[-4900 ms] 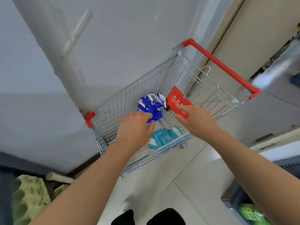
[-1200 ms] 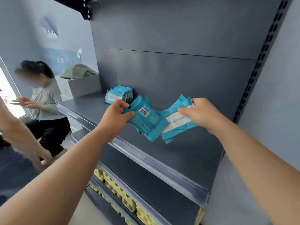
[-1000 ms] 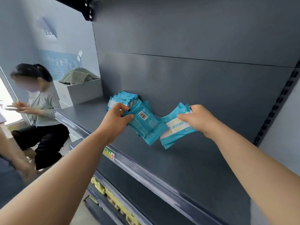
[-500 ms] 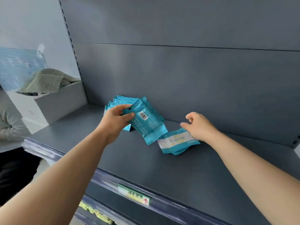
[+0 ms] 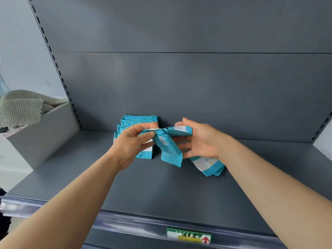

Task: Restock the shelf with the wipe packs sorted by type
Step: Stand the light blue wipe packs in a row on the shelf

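Hanging from the left hand [image 5: 133, 141], the packs [image 5: 169, 150] sit above the middle of the shelf [image 5: 161, 186], just right of the stack [image 5: 138, 121]. Half a second ago the right hand [image 5: 199, 141] rested on the pile [image 5: 210, 164]. Now it has lifted off and come across to meet the held packs, and the pile lies alone on the shelf under the right wrist.

One held pack slants down and to the right, with its barcode side facing the camera and its lower end near the shelf. Another lies almost level and edge-on, its long axis running from hand to hand. All are flat teal film pouches with crimped ends, glossy and slightly creased.

The left grip is narrow, thumb and fingers pinching the packs' upper left end. The right grip is wide, with straight fingers under the level pack and the thumb just above its top edge.

The stack stands on edge against the matte grey back panel [image 5: 179, 87]. A green and yellow label [image 5: 188, 235] sits in the shelf's front rail. At far left a grey box [image 5: 41, 133] holds a striped cloth [image 5: 19, 110].
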The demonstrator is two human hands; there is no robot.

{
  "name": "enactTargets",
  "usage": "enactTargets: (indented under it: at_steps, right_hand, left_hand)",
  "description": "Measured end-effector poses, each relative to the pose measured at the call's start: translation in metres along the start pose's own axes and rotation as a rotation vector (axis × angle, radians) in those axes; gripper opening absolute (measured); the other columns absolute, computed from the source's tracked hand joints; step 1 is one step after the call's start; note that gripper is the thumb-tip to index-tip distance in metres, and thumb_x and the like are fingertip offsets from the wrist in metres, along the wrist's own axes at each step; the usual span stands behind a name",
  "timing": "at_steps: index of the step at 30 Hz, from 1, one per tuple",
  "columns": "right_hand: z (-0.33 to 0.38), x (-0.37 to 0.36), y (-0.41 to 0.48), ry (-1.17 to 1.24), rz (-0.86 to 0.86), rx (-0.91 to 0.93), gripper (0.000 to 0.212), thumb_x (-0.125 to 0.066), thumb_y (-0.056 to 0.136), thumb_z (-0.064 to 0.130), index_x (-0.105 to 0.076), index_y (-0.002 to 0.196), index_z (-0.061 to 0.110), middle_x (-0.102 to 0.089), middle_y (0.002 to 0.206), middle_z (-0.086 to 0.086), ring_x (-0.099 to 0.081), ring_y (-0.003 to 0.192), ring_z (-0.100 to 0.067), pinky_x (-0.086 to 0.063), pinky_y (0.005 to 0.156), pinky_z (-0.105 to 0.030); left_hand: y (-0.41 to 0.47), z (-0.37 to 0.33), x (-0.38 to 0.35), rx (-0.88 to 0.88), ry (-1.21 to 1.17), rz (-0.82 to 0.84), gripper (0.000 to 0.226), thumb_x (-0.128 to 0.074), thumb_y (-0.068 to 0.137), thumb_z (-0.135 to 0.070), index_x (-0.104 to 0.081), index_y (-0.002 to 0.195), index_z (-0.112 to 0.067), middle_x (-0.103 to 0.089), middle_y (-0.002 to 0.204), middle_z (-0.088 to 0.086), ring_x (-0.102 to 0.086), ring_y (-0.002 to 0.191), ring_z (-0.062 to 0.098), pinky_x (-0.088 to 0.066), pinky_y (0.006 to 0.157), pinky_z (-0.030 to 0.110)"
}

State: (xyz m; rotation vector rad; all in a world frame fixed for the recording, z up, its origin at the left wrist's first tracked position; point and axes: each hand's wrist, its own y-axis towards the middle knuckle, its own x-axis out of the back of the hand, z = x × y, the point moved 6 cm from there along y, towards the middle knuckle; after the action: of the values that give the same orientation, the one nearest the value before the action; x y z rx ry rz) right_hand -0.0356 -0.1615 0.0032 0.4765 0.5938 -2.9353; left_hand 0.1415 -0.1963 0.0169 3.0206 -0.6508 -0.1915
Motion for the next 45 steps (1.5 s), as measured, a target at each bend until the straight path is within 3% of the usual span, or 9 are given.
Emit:
enactTargets:
  at_steps: [4, 9, 12, 18, 23, 27, 29, 35, 45]
  right_hand:
    - [0.001, -0.001, 0.005, -0.052, -0.082, 0.08, 0.02, -0.055, 0.095, 0.013, -0.055, 0.115, 0.016, -0.065, 0.108, -0.011, -0.067, 0.09, -0.029, -0.049, 0.09, -0.059]
    - [0.002, -0.001, 0.006, -0.016, -0.044, 0.111, 0.032, -0.056, 0.092, 0.005, -0.058, 0.124, 0.006, -0.065, 0.12, -0.014, -0.066, 0.101, -0.028, -0.057, 0.08, -0.047]
    - [0.001, 0.0, 0.005, 0.012, -0.038, 0.081, 0.033, -0.06, 0.09, 0.016, -0.06, 0.123, 0.009, -0.063, 0.117, -0.014, -0.064, 0.095, -0.026, -0.054, 0.083, -0.037]
    - [-0.004, 0.004, 0.002, -0.045, 0.055, -0.019, 0.048, -0.059, 0.086, 0.041, -0.059, 0.123, 0.01, -0.064, 0.11, -0.021, -0.063, 0.104, -0.037, -0.053, 0.087, -0.048]
    - [0.009, 0.011, 0.007, 0.059, -0.089, 0.214, 0.022, -0.059, 0.091, 0.007, -0.06, 0.113, 0.008, -0.07, 0.1, -0.012, -0.069, 0.083, -0.021, -0.058, 0.063, -0.031]
    - [0.01, 0.006, 0.012, -0.04, -0.15, 0.266, 0.033, -0.062, 0.088, 0.001, -0.057, 0.12, 0.008, -0.071, 0.107, -0.012, -0.07, 0.091, -0.021, -0.058, 0.067, -0.035]
    - [0.012, -0.001, 0.012, -0.107, -0.174, 0.27, 0.031, -0.064, 0.087, 0.003, -0.06, 0.117, 0.008, -0.072, 0.108, -0.011, -0.07, 0.094, -0.023, -0.059, 0.074, -0.04]
    - [0.022, -0.012, 0.008, -0.247, -0.333, 0.322, 0.025, -0.064, 0.088, 0.004, -0.063, 0.113, 0.005, -0.072, 0.106, -0.008, -0.069, 0.099, -0.021, -0.058, 0.083, -0.041]
    - [0.022, 0.011, -0.009, 0.029, -0.476, 0.423, 0.026, -0.062, 0.089, 0.0, -0.061, 0.114, 0.008, -0.072, 0.106, -0.013, -0.072, 0.092, -0.026, -0.059, 0.065, -0.032]
  left_hand:
    - [0.004, -0.001, 0.008, -0.024, 0.143, -0.027, 0.02, -0.058, 0.092, -0.005, -0.07, 0.093, -0.021, -0.066, 0.102, -0.002, -0.054, 0.089, 0.012, -0.045, 0.075, 0.024]
    - [0.005, -0.004, 0.003, -0.033, -0.134, 0.033, 0.026, -0.049, 0.094, 0.003, -0.069, 0.085, -0.01, -0.069, 0.108, 0.002, -0.066, 0.099, 0.017, -0.057, 0.081, 0.027]
    - [0.006, -0.006, 0.004, -0.04, -0.244, 0.025, 0.031, -0.05, 0.092, 0.002, -0.075, 0.08, -0.013, -0.071, 0.105, 0.005, -0.068, 0.097, 0.019, -0.057, 0.078, 0.026]
    - [0.006, -0.009, 0.001, -0.069, -0.262, 0.022, 0.033, -0.049, 0.092, 0.003, -0.077, 0.084, -0.013, -0.071, 0.109, 0.006, -0.066, 0.103, 0.021, -0.057, 0.085, 0.028]
    - [0.008, 0.002, 0.0, 0.069, -0.347, 0.047, 0.029, -0.046, 0.095, -0.006, -0.061, 0.12, -0.002, -0.064, 0.123, 0.018, -0.062, 0.114, 0.03, -0.051, 0.098, 0.037]
    - [0.011, 0.014, 0.006, 0.13, -0.18, 0.044, 0.076, -0.062, 0.086, 0.002, -0.029, 0.144, -0.036, -0.071, 0.109, 0.014, -0.068, 0.102, 0.03, -0.057, 0.084, 0.04]
    - [0.015, 0.016, 0.015, 0.146, -0.107, 0.01, 0.084, -0.066, 0.082, 0.005, -0.027, 0.146, -0.033, -0.073, 0.104, 0.012, -0.07, 0.097, 0.029, -0.058, 0.081, 0.041]
    - [0.021, 0.006, 0.037, 0.151, 0.025, 0.031, 0.045, -0.079, 0.066, -0.01, -0.068, 0.11, -0.012, -0.074, 0.104, 0.007, -0.072, 0.092, 0.026, -0.058, 0.083, 0.041]
    - [0.025, 0.017, 0.07, 0.208, -0.091, 0.048, 0.025, -0.053, 0.096, -0.008, -0.061, 0.12, -0.008, -0.071, 0.112, 0.006, -0.069, 0.101, 0.025, -0.058, 0.084, 0.043]
